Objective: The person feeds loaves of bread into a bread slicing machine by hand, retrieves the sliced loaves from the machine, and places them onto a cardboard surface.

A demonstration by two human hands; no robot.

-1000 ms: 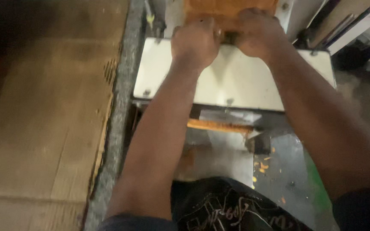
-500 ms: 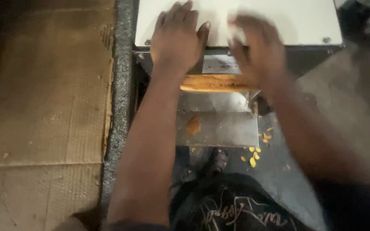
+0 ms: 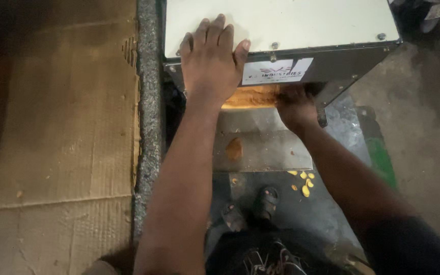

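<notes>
Left hand (image 3: 211,63): fingers spread flat on the cream machine top (image 3: 301,23), upper centre, bracing it.
Right hand (image 3: 295,106): reaches under the front opening at the orange mass (image 3: 250,97); finger state hidden.
Steel chute (image 3: 260,145): below, catching orange scraps (image 3: 304,183).

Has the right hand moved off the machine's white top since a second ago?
Yes. The right hand has dropped from the white top to the orange-stained outlet below its front edge.
</notes>
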